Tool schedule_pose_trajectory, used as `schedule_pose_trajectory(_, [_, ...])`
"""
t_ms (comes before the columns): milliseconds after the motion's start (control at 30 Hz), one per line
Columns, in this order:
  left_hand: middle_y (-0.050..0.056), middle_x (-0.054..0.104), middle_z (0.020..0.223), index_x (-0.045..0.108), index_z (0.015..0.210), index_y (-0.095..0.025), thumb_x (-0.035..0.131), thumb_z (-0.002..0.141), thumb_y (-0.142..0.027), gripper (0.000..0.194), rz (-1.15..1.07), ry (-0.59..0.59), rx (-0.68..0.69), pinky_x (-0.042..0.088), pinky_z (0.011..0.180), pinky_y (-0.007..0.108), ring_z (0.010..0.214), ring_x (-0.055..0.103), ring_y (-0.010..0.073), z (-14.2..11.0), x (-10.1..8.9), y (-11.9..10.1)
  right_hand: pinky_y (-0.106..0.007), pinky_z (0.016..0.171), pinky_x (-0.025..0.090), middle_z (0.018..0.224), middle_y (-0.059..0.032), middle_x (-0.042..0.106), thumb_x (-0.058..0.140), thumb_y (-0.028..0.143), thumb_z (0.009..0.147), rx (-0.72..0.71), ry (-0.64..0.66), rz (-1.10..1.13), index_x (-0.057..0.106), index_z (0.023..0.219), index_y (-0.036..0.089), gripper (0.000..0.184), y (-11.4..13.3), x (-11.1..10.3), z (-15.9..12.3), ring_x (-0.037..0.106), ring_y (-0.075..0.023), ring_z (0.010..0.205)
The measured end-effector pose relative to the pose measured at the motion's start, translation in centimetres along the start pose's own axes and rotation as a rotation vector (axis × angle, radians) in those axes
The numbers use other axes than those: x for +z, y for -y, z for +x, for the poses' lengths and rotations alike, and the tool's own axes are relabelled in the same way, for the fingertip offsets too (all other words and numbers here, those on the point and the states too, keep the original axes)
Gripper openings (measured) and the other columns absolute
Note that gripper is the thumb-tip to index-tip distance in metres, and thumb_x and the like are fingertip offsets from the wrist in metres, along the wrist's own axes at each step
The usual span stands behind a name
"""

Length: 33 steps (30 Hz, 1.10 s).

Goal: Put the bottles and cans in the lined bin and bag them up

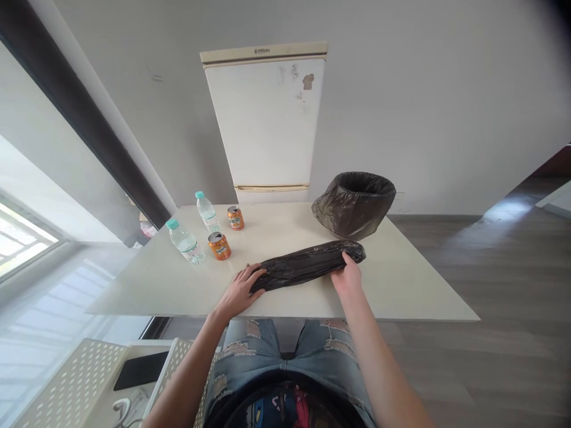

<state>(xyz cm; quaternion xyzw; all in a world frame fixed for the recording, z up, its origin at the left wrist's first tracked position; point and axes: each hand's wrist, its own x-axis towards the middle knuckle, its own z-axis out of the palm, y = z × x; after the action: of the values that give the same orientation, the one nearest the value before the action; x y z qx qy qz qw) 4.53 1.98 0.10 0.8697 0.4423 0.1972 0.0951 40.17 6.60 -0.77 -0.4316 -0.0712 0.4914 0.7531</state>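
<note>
A long black plastic bag roll (307, 264) lies across the white table (401, 279) in front of me. My left hand (241, 291) rests on its left end, fingers spread over the plastic. My right hand (347, 274) grips the right end, thumb on top and fingers curled round it. Behind the roll stands a bin lined with a black bag (354, 202), its mouth open.
Two water bottles (185, 241) (206, 211) and two orange cans (219, 245) (235, 217) stand on the table's left half. A white fridge (267, 119) stands against the wall behind. A perforated white cart (80, 380) with a black phone (140, 370) is at my lower left.
</note>
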Motion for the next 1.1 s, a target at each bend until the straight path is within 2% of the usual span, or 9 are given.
schedule_pose_trajectory(67, [0.009, 0.062, 0.141, 0.062, 0.137, -0.029, 0.054, 0.104, -0.033, 0.034, -0.008, 0.010, 0.025, 0.044, 0.113, 0.049, 0.131, 0.058, 0.0278, 0.9, 0.5, -0.5, -0.043, 0.108, 0.059, 0.119, -0.0079, 0.075, 0.062, 0.026, 0.088, -0.047, 0.004, -0.035, 0.066, 0.104, 0.022, 0.017, 0.3, -0.9, 0.6, 0.071, -0.0229, 0.118])
schedule_pose_trajectory(167, [0.008, 0.070, 0.118, 0.070, 0.121, -0.027, 0.053, 0.103, -0.025, 0.025, -0.021, -0.025, 0.029, 0.050, 0.102, 0.045, 0.113, 0.064, 0.0259, 2.1, 1.4, -0.9, -0.048, 0.104, 0.061, 0.114, -0.0076, 0.075, 0.064, 0.033, 0.085, -0.161, 0.051, -0.120, 0.064, 0.099, 0.024, 0.016, 0.9, -2.2, 1.6, 0.071, -0.0256, 0.115])
schedule_pose_trajectory(300, [0.008, 0.069, 0.115, 0.067, 0.126, -0.028, 0.054, 0.103, -0.024, 0.027, -0.081, -0.035, 0.069, 0.052, 0.099, 0.042, 0.109, 0.064, 0.0248, 2.6, 1.7, -1.3, -0.050, 0.100, 0.063, 0.111, -0.0084, 0.074, 0.063, 0.037, 0.082, -0.205, -0.003, -0.153, 0.061, 0.099, 0.024, 0.021, 1.5, -2.7, 2.0, 0.071, -0.0271, 0.112])
schedule_pose_trajectory(467, [0.008, 0.068, 0.114, 0.065, 0.123, -0.026, 0.046, 0.106, -0.023, 0.026, -0.100, -0.028, 0.063, 0.051, 0.100, 0.042, 0.109, 0.063, 0.0240, 2.4, 1.4, -1.4, -0.046, 0.099, 0.062, 0.127, -0.0110, 0.071, 0.057, 0.039, 0.085, -0.207, -0.131, -0.175, 0.060, 0.121, 0.023, 0.040, 1.3, -0.3, 0.1, 0.070, -0.0267, 0.117])
schedule_pose_trajectory(600, [0.008, 0.068, 0.111, 0.067, 0.116, -0.024, 0.046, 0.106, -0.023, 0.023, -0.093, -0.015, 0.078, 0.051, 0.099, 0.041, 0.106, 0.063, 0.0236, 2.4, 1.5, -1.2, -0.044, 0.111, 0.052, 0.137, -0.0127, 0.066, 0.050, 0.043, 0.095, -0.485, -0.081, -0.420, 0.057, 0.140, 0.019, 0.052, 1.1, 2.8, -3.7, 0.064, -0.0269, 0.125])
schedule_pose_trajectory(667, [0.008, 0.068, 0.111, 0.067, 0.116, -0.025, 0.046, 0.106, -0.023, 0.023, -0.096, -0.016, 0.076, 0.051, 0.099, 0.042, 0.106, 0.063, 0.0235, 2.4, 1.7, -1.1, -0.046, 0.118, 0.044, 0.142, -0.0137, 0.064, 0.045, 0.042, 0.100, -0.643, 0.035, -0.615, 0.056, 0.147, 0.018, 0.054, 0.7, 4.1, -6.0, 0.059, -0.0282, 0.134])
schedule_pose_trajectory(867, [0.008, 0.068, 0.111, 0.067, 0.113, -0.025, 0.052, 0.101, -0.020, 0.019, -0.162, -0.041, 0.070, 0.054, 0.098, 0.042, 0.107, 0.063, 0.0240, 2.5, 2.4, -0.5, -0.054, 0.129, 0.031, 0.163, -0.0140, 0.045, 0.040, 0.020, 0.099, -0.847, 0.718, -1.215, 0.038, 0.164, 0.017, 0.064, -4.4, 6.1, -10.9, 0.039, -0.0316, 0.154])
schedule_pose_trajectory(967, [0.009, 0.067, 0.116, 0.063, 0.117, -0.024, 0.059, 0.091, -0.014, 0.028, -0.269, -0.073, 0.006, 0.055, 0.100, 0.043, 0.113, 0.064, 0.0256, 2.3, 2.5, 0.0, -0.061, 0.129, 0.027, 0.167, -0.0168, 0.040, 0.044, 0.013, 0.094, -0.862, 0.869, -1.407, 0.032, 0.166, 0.015, 0.073, -7.6, 5.9, -11.3, 0.033, -0.0348, 0.157])
schedule_pose_trajectory(1100, [0.008, 0.063, 0.118, 0.052, 0.122, -0.022, 0.052, 0.082, -0.009, 0.043, -0.493, -0.141, -0.108, 0.056, 0.099, 0.043, 0.111, 0.063, 0.0229, 1.9, 2.0, 0.9, -0.058, 0.129, 0.027, 0.168, -0.0169, 0.038, 0.051, 0.013, 0.092, -0.887, 0.977, -1.523, 0.037, 0.164, 0.013, 0.073, -9.7, 4.9, -11.0, 0.031, -0.0332, 0.158])
